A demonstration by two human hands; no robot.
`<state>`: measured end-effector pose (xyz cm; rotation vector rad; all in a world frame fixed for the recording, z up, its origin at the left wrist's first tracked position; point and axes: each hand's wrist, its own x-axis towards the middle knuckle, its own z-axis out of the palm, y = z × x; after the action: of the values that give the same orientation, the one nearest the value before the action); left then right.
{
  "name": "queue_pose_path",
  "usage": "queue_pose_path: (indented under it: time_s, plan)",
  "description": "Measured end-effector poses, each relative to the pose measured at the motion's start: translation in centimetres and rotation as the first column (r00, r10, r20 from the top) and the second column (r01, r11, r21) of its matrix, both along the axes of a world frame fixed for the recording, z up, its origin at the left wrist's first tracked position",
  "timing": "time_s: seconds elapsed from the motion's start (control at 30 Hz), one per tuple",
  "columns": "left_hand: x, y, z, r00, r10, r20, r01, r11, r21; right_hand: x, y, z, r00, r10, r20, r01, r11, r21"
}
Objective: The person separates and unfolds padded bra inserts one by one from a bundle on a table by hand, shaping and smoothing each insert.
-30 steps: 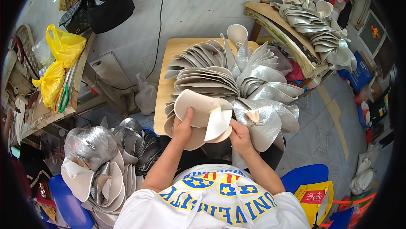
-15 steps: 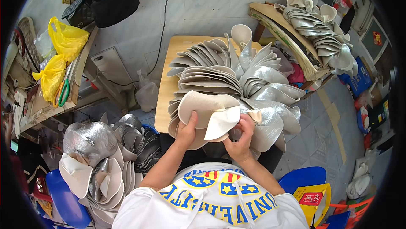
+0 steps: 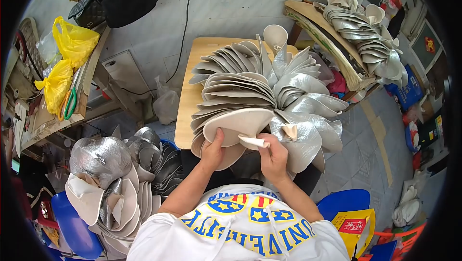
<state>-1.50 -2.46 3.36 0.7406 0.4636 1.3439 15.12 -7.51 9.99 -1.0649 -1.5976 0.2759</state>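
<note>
A beige, felt-like rounded piece is in front of me, over the near end of the stacks on the small wooden table. My left hand grips its lower left edge, thumb on top. At its right side, the narrow white flap is curled into a roll. My right hand pinches the end of that flap. Just behind lie overlapping stacks of similar beige pieces. Silver foil-faced pieces fan out to the right, one with a small curled tip.
More foil and felt pieces are heaped at my lower left, beside a blue chair. Further stacks rest on a board at the upper right. Yellow bags and green-handled scissors lie on a left bench.
The white flap was spread out flat and is now curled into a narrow roll. My right hand has shifted slightly and now pinches the flap's end. My left hand keeps its hold.
</note>
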Motion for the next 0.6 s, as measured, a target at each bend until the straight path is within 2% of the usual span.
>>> queue_pose_path:
  time_s: [0.07, 0.1, 0.2, 0.27, 0.37, 0.47, 0.57, 0.6]
  plan:
    - [-0.1, -0.1, -0.5, 0.998, -0.046, 0.05, 0.045, 0.999, 0.025, -0.4, -1.0, -1.0, 0.942, 0.011, -0.335, -0.132, 0.931, -0.34]
    - [-0.1, -0.2, -0.5, 0.996, -0.064, 0.063, 0.062, 0.997, 0.035, -0.5, -0.7, -1.8, 0.844, 0.043, -0.534, -0.267, 0.898, -0.35]
    - [-0.2, -0.3, -0.5, 0.989, -0.124, 0.08, 0.119, 0.991, 0.064, -0.6, -0.4, -2.5, 0.66, 0.02, -0.751, -0.401, 0.855, -0.33]
    - [-0.9, -0.2, -1.0, 0.982, -0.176, 0.063, 0.171, 0.982, 0.077, -0.6, -0.3, -2.4, 0.654, 0.019, -0.756, -0.373, 0.878, -0.3]
    - [-2.0, -0.4, 0.5, 0.973, -0.215, -0.085, 0.229, 0.947, 0.224, -0.4, -0.2, -1.8, 0.701, 0.011, -0.713, -0.296, 0.914, -0.278]
    - [-2.8, -1.2, 1.2, 0.928, -0.143, -0.345, 0.234, 0.943, 0.237, -0.2, -0.2, -1.4, 0.779, -0.009, -0.627, -0.226, 0.928, -0.295]
    - [-2.5, -1.5, -0.1, 0.912, -0.053, -0.406, 0.137, 0.974, 0.18, -0.2, -0.2, -1.7, 0.839, 0.015, -0.544, -0.193, 0.943, -0.271]
    - [-2.4, -1.3, -0.5, 0.932, -0.076, -0.355, 0.127, 0.984, 0.123, -0.5, -0.3, -1.4, 0.845, 0.038, -0.533, -0.188, 0.955, -0.23]
